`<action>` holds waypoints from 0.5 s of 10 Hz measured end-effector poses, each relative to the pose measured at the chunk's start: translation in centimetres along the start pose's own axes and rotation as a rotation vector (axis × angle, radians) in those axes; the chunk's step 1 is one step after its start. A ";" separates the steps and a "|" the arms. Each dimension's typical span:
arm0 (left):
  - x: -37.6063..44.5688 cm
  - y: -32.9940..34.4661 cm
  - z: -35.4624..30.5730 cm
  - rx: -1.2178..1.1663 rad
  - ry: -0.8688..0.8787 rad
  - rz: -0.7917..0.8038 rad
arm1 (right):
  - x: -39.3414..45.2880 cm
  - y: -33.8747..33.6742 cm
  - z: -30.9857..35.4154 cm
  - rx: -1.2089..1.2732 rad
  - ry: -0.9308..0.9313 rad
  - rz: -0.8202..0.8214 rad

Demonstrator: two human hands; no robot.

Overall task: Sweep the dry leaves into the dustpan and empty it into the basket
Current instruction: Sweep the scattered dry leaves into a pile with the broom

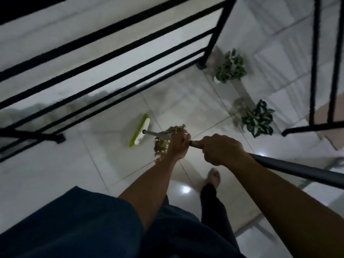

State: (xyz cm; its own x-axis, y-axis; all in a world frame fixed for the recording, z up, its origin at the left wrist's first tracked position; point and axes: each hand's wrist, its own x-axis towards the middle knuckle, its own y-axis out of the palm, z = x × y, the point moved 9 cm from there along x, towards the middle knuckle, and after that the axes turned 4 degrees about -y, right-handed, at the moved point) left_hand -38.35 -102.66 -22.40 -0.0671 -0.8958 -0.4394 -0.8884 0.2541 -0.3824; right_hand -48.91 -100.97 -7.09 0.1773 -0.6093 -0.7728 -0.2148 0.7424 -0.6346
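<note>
A broom with a green and white head (pixel 140 130) rests on the pale tiled floor, its grey handle (pixel 290 169) running back to the lower right. My left hand (pixel 178 146) grips the handle lower down, and my right hand (pixel 219 149) grips it just behind. A small pile of dry brown leaves (pixel 167 138) lies on the tiles right of the broom head, partly hidden by my left hand. No dustpan or basket is in view.
A black metal railing (pixel 111 53) runs along the far left, with a post foot (pixel 202 66) near the corner. Two potted green plants (pixel 230 67) (pixel 259 119) stand to the right. Another black railing (pixel 316 71) rises at far right. My foot (pixel 214 176) is on the floor below my hands.
</note>
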 end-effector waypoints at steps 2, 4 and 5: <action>0.2 4.9 0.0 0.032 -0.190 -0.137 | 2.4 -0.6 -4.2 -0.212 -0.085 0.077; 2.6 15.2 -6.5 -0.132 -0.341 -0.202 | 2.1 0.8 -17.8 -0.286 -0.225 0.046; 3.1 16.5 -8.2 -0.098 -0.349 -0.292 | 1.7 0.2 -19.9 -0.285 -0.327 -0.032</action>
State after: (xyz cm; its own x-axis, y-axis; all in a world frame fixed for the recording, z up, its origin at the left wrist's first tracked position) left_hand -56.92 -104.27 -23.38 0.3340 -0.7444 -0.5781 -0.8871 -0.0409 -0.4598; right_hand -67.81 -107.40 -8.51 0.4731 -0.4769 -0.7408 -0.4527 0.5898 -0.6688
